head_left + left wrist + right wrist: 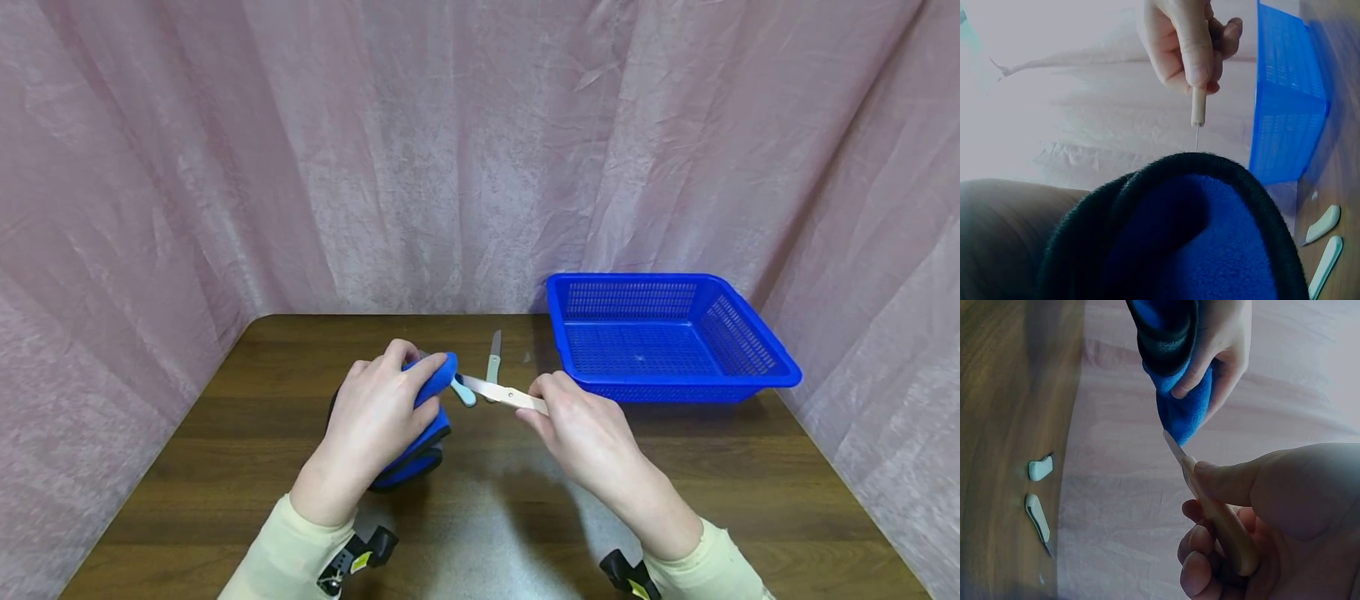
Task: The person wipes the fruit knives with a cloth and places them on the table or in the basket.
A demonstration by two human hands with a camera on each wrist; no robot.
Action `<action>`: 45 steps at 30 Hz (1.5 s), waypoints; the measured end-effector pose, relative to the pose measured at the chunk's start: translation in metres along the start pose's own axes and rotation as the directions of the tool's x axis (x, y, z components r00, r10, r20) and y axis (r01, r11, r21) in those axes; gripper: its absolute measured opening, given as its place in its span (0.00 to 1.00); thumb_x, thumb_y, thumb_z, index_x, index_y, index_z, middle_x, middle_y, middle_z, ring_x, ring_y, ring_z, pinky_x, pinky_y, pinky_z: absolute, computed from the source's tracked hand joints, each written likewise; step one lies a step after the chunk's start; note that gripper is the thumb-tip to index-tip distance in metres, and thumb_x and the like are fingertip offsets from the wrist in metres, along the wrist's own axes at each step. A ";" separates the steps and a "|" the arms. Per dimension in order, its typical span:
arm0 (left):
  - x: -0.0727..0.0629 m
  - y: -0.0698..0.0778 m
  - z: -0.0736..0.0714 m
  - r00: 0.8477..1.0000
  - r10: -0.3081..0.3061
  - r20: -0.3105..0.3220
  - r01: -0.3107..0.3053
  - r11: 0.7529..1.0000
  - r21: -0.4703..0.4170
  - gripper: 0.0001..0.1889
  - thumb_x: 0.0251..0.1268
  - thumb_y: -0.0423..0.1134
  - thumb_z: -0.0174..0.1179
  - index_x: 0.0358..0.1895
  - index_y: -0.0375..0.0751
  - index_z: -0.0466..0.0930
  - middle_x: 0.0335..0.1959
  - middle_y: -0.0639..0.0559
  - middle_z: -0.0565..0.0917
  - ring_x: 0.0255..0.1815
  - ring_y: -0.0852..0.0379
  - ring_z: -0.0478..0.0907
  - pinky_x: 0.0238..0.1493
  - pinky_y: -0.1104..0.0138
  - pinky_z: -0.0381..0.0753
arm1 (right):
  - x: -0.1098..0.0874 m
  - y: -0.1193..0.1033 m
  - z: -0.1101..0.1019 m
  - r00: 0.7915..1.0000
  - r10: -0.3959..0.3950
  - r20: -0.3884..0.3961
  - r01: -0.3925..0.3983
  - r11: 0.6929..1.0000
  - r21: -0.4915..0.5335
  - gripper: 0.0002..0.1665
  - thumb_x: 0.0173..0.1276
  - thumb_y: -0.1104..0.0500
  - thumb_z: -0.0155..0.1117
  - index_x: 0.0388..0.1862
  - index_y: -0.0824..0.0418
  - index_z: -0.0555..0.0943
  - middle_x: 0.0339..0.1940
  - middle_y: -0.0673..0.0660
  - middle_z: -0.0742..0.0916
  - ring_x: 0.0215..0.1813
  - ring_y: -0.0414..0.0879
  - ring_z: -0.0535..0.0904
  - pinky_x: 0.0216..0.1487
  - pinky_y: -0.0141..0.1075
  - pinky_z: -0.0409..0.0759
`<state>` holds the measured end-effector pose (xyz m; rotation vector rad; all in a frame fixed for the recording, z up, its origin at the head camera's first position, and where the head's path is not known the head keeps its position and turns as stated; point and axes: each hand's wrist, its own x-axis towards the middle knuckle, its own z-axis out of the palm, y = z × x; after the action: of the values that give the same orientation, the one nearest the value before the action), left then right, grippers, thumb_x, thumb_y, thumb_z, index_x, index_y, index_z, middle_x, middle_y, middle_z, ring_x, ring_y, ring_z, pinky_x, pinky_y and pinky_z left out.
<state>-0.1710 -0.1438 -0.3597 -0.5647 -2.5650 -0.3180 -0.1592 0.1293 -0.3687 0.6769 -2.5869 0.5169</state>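
Head view, centre: right hand (588,429) grips knife (517,398) by handle, blade leftward; left hand (378,408) grips blue cloth (435,425) near blade tip.

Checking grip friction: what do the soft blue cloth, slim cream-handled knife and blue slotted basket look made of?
Soft blue cloth: probably fleece or terry, matte; its surface looks fuzzy. 
Slim cream-handled knife: blade apparently metal, smooth, thin and pale; handle probably plastic, evenly coloured, though wood isn't ruled out. 
Blue slotted basket: likely moulded plastic, slight sheen; uniform colour, regular openings.
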 end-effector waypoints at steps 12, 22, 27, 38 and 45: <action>0.000 0.022 0.006 0.992 0.115 -0.043 -0.114 0.993 0.026 0.26 0.62 0.41 0.78 0.65 0.50 0.91 0.53 0.43 0.85 0.39 0.47 0.89 0.47 0.48 0.85 | 0.001 0.002 0.000 1.000 0.009 0.014 -0.009 1.000 -0.001 0.13 0.73 0.53 0.81 0.43 0.56 0.85 0.32 0.47 0.81 0.24 0.41 0.72 0.22 0.39 0.73; -0.003 0.036 0.005 0.982 0.185 -0.044 -0.184 0.982 0.029 0.27 0.61 0.42 0.77 0.66 0.53 0.90 0.53 0.44 0.85 0.39 0.47 0.89 0.48 0.48 0.86 | 0.002 0.002 0.001 1.000 0.005 0.021 -0.005 1.000 -0.002 0.13 0.72 0.54 0.81 0.43 0.57 0.85 0.32 0.47 0.81 0.24 0.40 0.72 0.23 0.37 0.73; -0.004 0.039 0.007 0.977 0.208 -0.056 -0.207 0.978 0.021 0.26 0.60 0.42 0.79 0.64 0.53 0.90 0.51 0.45 0.85 0.37 0.48 0.88 0.45 0.49 0.86 | 0.001 0.002 0.001 0.999 0.010 0.035 -0.010 1.000 -0.002 0.13 0.72 0.53 0.81 0.43 0.57 0.85 0.32 0.47 0.81 0.25 0.40 0.72 0.23 0.36 0.73; -0.006 0.040 0.009 0.977 0.211 -0.039 -0.210 0.977 0.036 0.26 0.60 0.42 0.79 0.64 0.53 0.91 0.52 0.44 0.85 0.38 0.47 0.89 0.45 0.50 0.86 | 0.000 0.001 0.001 1.000 -0.025 -0.003 0.025 1.000 -0.011 0.14 0.71 0.54 0.82 0.43 0.58 0.85 0.32 0.48 0.81 0.24 0.41 0.73 0.22 0.37 0.72; -0.006 0.039 0.010 0.977 0.211 -0.040 -0.210 0.977 0.040 0.26 0.60 0.42 0.78 0.64 0.52 0.91 0.51 0.44 0.85 0.38 0.47 0.89 0.45 0.50 0.86 | -0.001 0.001 0.002 1.000 -0.025 -0.001 0.025 1.000 -0.014 0.14 0.71 0.54 0.82 0.43 0.58 0.85 0.32 0.48 0.81 0.23 0.41 0.73 0.22 0.37 0.72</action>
<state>-0.1532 -0.1082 -0.3663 -0.7997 -2.4368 -0.2085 -0.1597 0.1298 -0.3706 0.7027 -2.5749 0.4907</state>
